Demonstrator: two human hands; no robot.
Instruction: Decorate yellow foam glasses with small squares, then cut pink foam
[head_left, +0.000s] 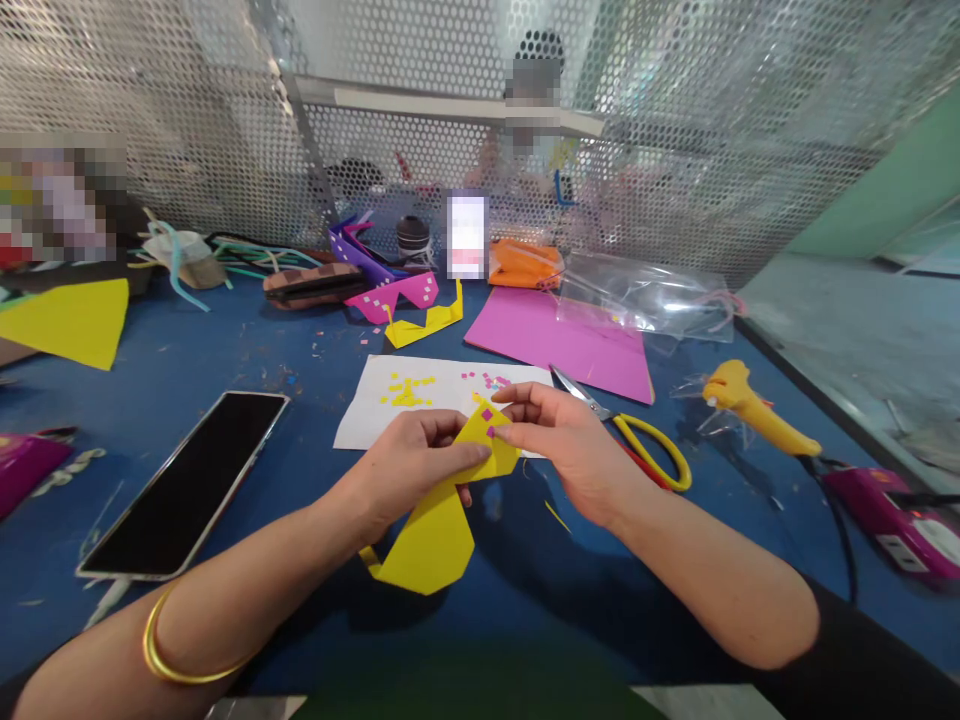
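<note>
Pressing small pink squares [487, 415] down goes best on a steady surface. The left hand [409, 460] is clamped on the yellow paper glasses [431, 548], which are above the table [307, 420], on the near side of the white sheet [358, 425]. The right hand [566, 435] has its thumb by the lower square; whether it pinches the glasses, one cannot tell. Light, even pressure should avoid creases.

The flat blue counter [540, 585] carries a rectangular black-screened phone [187, 490] at nine o'clock, pinkish-purple rectangular sheet [529, 335] at one, magenta boxy device [874, 500] at three.
</note>
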